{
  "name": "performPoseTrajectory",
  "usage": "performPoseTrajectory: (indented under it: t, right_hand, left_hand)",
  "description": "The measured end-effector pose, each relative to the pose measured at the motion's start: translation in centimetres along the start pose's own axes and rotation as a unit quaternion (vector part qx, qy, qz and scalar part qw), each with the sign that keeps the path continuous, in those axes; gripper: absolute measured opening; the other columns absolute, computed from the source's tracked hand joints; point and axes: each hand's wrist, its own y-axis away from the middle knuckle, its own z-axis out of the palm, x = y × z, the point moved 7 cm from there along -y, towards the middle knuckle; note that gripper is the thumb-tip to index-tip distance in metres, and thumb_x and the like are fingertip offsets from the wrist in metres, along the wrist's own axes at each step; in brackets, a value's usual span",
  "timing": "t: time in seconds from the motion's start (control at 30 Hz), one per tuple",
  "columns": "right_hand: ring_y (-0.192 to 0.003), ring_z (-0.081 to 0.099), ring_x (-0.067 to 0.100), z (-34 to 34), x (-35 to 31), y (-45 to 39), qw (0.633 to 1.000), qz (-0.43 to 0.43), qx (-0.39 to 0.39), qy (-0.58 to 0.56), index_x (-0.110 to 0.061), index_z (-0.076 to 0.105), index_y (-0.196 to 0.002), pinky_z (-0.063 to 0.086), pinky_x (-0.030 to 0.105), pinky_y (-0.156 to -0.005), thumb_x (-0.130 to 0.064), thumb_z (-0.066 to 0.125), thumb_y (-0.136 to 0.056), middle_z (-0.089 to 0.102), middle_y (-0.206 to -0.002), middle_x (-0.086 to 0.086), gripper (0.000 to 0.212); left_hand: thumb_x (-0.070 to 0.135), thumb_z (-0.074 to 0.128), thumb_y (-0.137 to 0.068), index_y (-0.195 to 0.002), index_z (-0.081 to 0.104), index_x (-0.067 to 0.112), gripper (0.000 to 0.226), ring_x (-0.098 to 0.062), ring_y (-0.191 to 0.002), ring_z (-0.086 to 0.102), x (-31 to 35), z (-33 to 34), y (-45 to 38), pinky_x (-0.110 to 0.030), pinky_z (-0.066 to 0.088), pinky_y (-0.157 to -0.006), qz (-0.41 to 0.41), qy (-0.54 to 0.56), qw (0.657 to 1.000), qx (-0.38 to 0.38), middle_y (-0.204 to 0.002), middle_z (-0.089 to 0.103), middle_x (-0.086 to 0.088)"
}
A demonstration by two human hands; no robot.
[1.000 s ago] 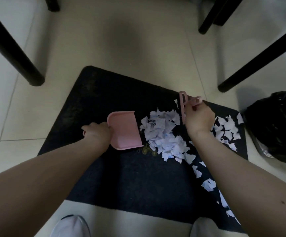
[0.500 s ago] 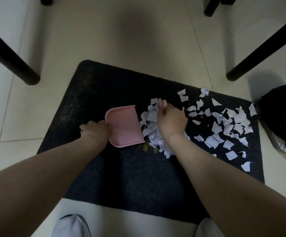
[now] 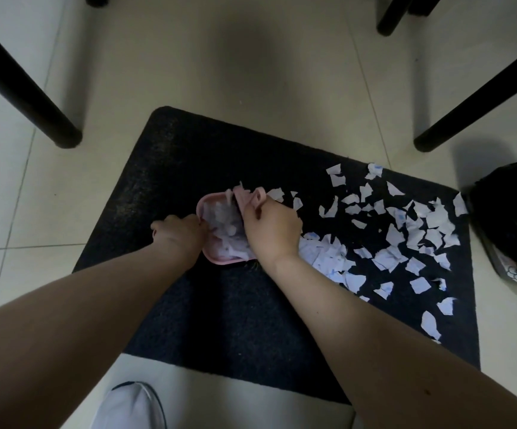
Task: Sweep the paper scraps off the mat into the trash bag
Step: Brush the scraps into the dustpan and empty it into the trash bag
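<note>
Home-like room: tiled floor (image 3: 251, 72), black furniture legs (image 3: 28, 88), floor mat (image 3: 220, 320).

Around my two bare hands: one dark rectangular floor mat (image 3: 189, 320), one pink plastic dustpan (image 3: 220, 258), one black plastic trash bag (image 3: 511, 230), four black furniture legs (image 3: 25, 85), dozens of torn white paper scraps (image 3: 405, 236).

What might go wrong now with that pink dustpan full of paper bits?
1. The dustpan looks heaped with scraps; lifting or tilting it toward the trash bag may spill some back onto the mat.
2. Many paper scraps lie between the pan and the bag, so carrying it across could scatter them onto the floor.
3. The right hand with the small brush may flick pieces over the pan's rim.
</note>
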Motion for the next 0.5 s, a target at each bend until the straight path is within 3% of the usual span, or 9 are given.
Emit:
performPoseTrajectory:
  t: [0.17,0.27,0.5]
  right_hand:
    - [-0.047,0.044,0.008,-1.9,0.6,-0.5,0.999,0.023,0.013,-0.036,-0.024,0.039,-0.054,0.032,0.026,-0.050,-0.036,0.043,-0.097,0.045,-0.050,-0.008,0.044]
    - [-0.049,0.049,0.012,-3.5,1.7,-1.4,0.996,0.041,0.031,-0.075,-0.015,0.050,-0.060,0.033,0.024,-0.050,-0.031,0.046,-0.096,0.050,-0.053,-0.004,0.039]
    - [-0.048,0.047,0.010,-4.8,1.7,-2.2,0.996,0.036,0.026,-0.071,-0.010,0.054,-0.062,0.030,0.022,-0.046,-0.029,0.047,-0.095,0.051,-0.053,-0.003,0.038]
  left_hand:
    - [0.021,0.061,-0.088,-0.149,0.023,0.029,0.072,-0.036,-0.126,0.040,-0.1,0.2,0.0,-0.047,0.044,-0.097,0.007,0.001,1.000,-0.003,-0.143,0.033,-0.003]
    - [0.022,0.062,-0.088,-0.149,0.021,0.028,0.074,-0.036,-0.127,0.039,-0.2,0.3,-0.2,-0.048,0.043,-0.099,0.011,0.003,1.000,0.001,-0.144,0.032,-0.003]
    - [0.022,0.059,-0.089,-0.151,0.016,0.029,0.075,-0.035,-0.126,0.041,-0.2,0.3,0.0,-0.046,0.044,-0.096,0.034,0.014,0.999,0.012,-0.144,0.031,-0.004]
